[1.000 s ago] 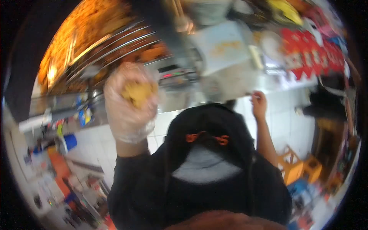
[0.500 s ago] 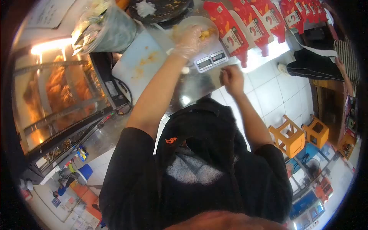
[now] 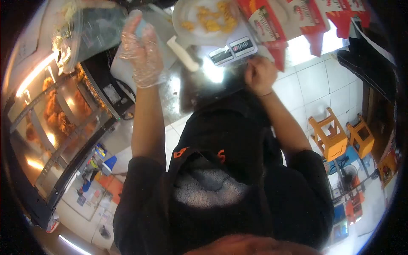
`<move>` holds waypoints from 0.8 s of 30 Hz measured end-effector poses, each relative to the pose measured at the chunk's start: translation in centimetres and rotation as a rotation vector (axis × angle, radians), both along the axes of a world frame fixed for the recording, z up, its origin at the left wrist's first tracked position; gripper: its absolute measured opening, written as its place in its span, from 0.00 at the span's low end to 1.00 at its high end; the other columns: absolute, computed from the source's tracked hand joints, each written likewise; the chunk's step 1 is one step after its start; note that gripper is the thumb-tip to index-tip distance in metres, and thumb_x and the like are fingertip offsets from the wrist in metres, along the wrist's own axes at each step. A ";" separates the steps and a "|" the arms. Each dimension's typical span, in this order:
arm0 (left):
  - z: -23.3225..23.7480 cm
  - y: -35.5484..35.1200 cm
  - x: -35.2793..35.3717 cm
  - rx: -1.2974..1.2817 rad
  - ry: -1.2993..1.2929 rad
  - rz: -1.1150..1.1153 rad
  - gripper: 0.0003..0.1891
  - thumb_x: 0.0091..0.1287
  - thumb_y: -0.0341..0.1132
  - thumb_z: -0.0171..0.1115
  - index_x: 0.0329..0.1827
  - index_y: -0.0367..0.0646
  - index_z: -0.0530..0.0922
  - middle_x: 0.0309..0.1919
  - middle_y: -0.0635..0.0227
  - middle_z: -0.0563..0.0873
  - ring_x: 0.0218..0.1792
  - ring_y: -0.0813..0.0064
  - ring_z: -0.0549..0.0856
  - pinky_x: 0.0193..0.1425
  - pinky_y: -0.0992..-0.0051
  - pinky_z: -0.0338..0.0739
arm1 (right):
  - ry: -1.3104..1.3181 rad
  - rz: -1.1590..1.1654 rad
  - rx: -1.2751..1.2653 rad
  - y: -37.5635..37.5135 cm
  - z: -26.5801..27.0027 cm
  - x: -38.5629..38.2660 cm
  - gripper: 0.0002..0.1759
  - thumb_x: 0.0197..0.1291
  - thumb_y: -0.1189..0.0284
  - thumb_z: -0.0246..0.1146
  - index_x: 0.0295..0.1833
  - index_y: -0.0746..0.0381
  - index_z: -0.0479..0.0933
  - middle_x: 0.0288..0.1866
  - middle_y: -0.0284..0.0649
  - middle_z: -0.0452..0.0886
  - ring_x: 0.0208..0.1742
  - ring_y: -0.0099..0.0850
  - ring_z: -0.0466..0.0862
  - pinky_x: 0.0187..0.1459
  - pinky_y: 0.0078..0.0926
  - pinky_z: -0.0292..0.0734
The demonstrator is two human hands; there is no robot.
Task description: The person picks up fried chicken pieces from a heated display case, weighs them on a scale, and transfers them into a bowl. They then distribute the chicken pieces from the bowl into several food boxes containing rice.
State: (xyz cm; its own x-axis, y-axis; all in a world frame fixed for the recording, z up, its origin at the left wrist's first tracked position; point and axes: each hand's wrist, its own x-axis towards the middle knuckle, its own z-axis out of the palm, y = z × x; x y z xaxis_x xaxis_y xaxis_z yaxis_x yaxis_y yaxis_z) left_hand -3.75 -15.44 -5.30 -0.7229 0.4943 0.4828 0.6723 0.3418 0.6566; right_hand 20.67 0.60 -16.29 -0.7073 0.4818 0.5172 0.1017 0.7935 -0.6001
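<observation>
The plastic-gloved left hand (image 3: 143, 57) moved off the round see-through bowl (image 3: 205, 39), grip spread. A bump from the bare right hand (image 3: 261, 75), grip unclear, could spill it.

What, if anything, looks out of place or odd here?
One oddity: the left hand wears a clear plastic glove, while the right hand, close to the scale, is bare, so they're mismatched.

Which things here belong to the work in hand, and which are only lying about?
Seemingly in use:
- left hand, gloved
- bowl
- yellow pieces
- scale

Apparently just about:
- white handle
- red boxes, role unclear
- stools
</observation>
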 end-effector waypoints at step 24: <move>1.8 -1.7 3.6 -0.428 0.327 0.186 0.10 0.60 0.36 0.65 0.38 0.39 0.81 0.30 0.62 0.85 0.31 0.70 0.83 0.39 0.70 0.77 | 0.026 0.045 -0.073 0.1 -0.4 -0.3 0.01 0.51 0.76 0.59 0.30 0.59 0.74 0.25 0.40 0.81 0.24 0.36 0.83 0.28 0.27 0.77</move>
